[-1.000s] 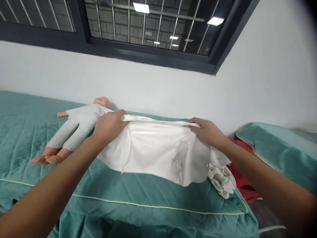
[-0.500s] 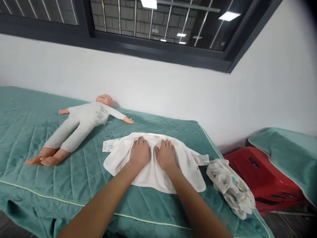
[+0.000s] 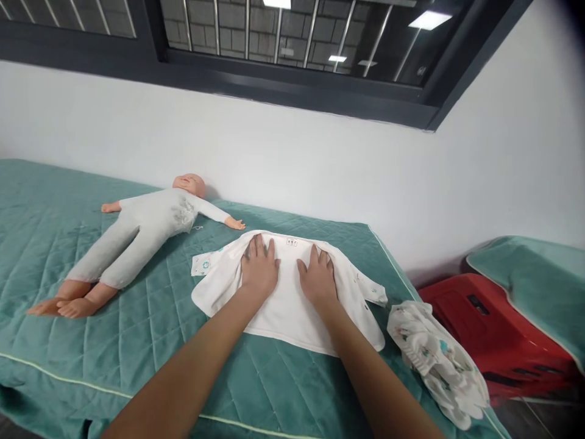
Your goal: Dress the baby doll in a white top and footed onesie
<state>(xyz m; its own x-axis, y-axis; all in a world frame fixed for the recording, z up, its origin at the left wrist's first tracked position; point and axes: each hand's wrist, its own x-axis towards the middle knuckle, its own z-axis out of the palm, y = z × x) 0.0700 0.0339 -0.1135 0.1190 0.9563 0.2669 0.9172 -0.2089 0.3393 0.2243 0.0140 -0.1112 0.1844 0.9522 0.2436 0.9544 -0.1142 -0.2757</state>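
Note:
A small white baby shirt point(image 3: 286, 292) lies spread open on the green quilted bed cover, its inside facing up and its printed sleeves out to both sides. My left hand point(image 3: 260, 268) rests on the shirt's left half near the collar, fingers apart, their tips partly under the fabric's edge. My right hand point(image 3: 317, 277) lies in the same way on the right half, fingers spread. Between them the collar label point(image 3: 292, 242) shows. To the left, a baby doll point(image 3: 150, 219) with a white cloth body lies on its back, arms outstretched.
A crumpled white printed garment point(image 3: 436, 360) lies at the right edge of the green bed cover point(image 3: 150, 341). Beyond that edge stands a red plastic object point(image 3: 479, 329), partly under green cloth point(image 3: 539, 286). A white wall point(image 3: 311, 164) and barred window point(image 3: 274, 36) are behind.
My hands have moved apart and slightly up toward the collar, with fingers spreading. The shirt's middle now lies flatter, and its collar is spread wider. The view has shifted slightly.

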